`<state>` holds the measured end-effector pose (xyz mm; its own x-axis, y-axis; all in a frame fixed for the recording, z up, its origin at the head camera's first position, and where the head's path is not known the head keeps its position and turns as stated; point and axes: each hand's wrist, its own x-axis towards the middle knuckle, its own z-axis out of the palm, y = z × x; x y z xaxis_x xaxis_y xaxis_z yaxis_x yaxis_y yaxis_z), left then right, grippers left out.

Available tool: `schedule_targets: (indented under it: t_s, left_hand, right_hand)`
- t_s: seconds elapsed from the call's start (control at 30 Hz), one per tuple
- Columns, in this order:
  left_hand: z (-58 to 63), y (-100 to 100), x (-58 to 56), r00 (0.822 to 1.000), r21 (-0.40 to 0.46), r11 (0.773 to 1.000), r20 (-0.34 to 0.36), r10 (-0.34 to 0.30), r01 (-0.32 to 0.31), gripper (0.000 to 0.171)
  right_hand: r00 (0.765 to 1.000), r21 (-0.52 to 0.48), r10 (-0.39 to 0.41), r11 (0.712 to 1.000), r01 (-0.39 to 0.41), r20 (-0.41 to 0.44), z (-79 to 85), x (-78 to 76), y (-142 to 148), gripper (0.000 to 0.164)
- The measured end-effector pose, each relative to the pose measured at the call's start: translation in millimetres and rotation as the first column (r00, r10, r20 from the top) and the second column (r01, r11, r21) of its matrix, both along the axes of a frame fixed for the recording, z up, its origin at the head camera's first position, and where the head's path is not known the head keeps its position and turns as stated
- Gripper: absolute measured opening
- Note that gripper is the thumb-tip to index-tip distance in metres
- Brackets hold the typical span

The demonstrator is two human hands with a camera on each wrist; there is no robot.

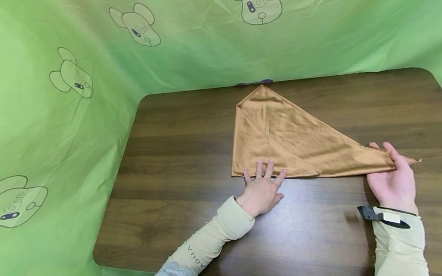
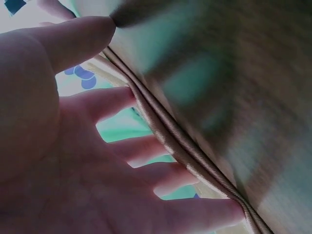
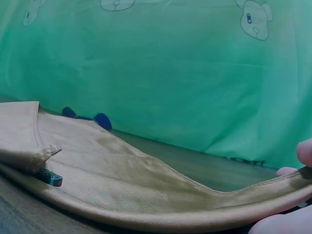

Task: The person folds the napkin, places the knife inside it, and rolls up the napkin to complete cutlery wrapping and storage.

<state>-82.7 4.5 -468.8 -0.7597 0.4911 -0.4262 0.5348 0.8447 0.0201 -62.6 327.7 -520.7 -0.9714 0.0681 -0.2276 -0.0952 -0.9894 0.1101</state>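
A tan satiny cloth (image 1: 295, 141), folded into layers, has a broad left side and tapers to a point at the right. My left hand (image 1: 261, 193) lies with fingers spread on its near-left edge. In the left wrist view the fingertips meet the layered hem (image 2: 170, 139), with the thumb apart from it. My right hand (image 1: 394, 183) grips the narrow right end, palm turned up, and the tip sticks out past the fingers. Seen from the right wrist, the cloth's lower edge (image 3: 146, 218) sags in a curve toward the fingers (image 3: 287, 224) at the right.
The cloth is on a dark wood-grain table (image 1: 176, 159) with rounded corners. Green sheeting (image 1: 199, 57) printed with cartoon heads rises behind and at the left. A dark band (image 1: 383, 217) crosses the right wrist.
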Motion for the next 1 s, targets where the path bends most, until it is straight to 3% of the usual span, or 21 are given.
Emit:
schedule_targets:
  t_s: [0.33,0.6,1.0]
  left_hand:
    - [-1.4,1.4,0.4,1.000,-0.004,1.000,0.001,0.005,-0.005,0.067]
    - [-3.5,0.8,0.5,0.999,-0.013,1.000,-0.046,0.002,-0.002,0.065]
    - [-4.5,-2.1,1.4,0.990,0.010,0.997,-0.121,-0.069,0.070,0.066]
  right_hand:
    - [0.999,-0.055,-0.036,0.998,0.036,0.006,-1.6,1.2,-1.5,0.039]
    - [0.999,-0.059,-0.053,0.997,0.053,0.002,-3.5,1.1,-1.3,0.039]
    - [0.998,-0.043,-0.068,0.997,0.067,-0.015,3.7,-1.5,-2.7,0.038]
